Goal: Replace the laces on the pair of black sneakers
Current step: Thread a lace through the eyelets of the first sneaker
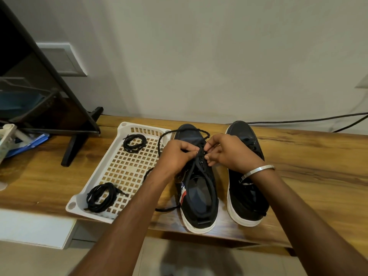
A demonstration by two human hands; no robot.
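Observation:
Two black sneakers with white soles stand side by side on a wooden bench, toes toward the wall. Over the eyelets of the left sneaker (200, 198), my left hand (175, 154) pinches the edge of the eyelet row. My right hand (229, 152) pinches a black lace (163, 139) at the same eyelets; the lace loops out past the toe and trails down the shoe's left side. The right sneaker (246, 204) stands partly under my right wrist, its lacing mostly hidden. Two coiled black laces, one at the far end (134, 143) and one at the near end (103, 197), lie in a white tray.
The white perforated tray (127, 172) sits left of the shoes. A black stand (79, 136) and blue items occupy the bench's far left. A black cable (308, 118) runs along the wall at the back right. The bench's front edge is just below the heels.

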